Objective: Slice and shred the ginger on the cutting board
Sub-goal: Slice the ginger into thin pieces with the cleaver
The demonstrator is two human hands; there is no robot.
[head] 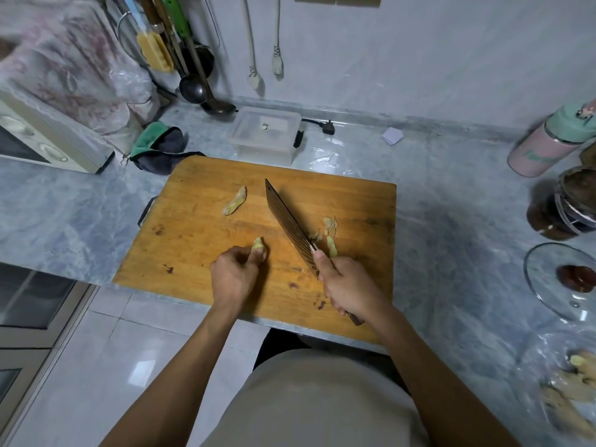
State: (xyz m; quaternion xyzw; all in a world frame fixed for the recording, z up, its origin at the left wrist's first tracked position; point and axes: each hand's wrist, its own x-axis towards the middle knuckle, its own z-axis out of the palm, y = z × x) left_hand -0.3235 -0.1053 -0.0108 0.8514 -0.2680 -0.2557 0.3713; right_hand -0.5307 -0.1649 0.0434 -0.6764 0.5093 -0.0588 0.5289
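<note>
A wooden cutting board (200,240) lies on the marble counter. My left hand (233,274) pinches a small peeled ginger piece (259,248) near the board's middle front. My right hand (346,287) grips the handle of a dark cleaver (288,225), its blade pointing away and to the left, edge apart from the held piece. A longer ginger piece (235,201) lies on the board's far left. Thin ginger slices (329,228) and one more chunk (332,246) lie to the right of the blade.
A clear plastic box (264,133) and a green-grey cloth (159,146) sit behind the board. A toaster oven (42,137) stands at left. Jars (567,204), a pink canister (545,146), a glass lid (548,282) and bagged raw ginger (567,395) crowd the right.
</note>
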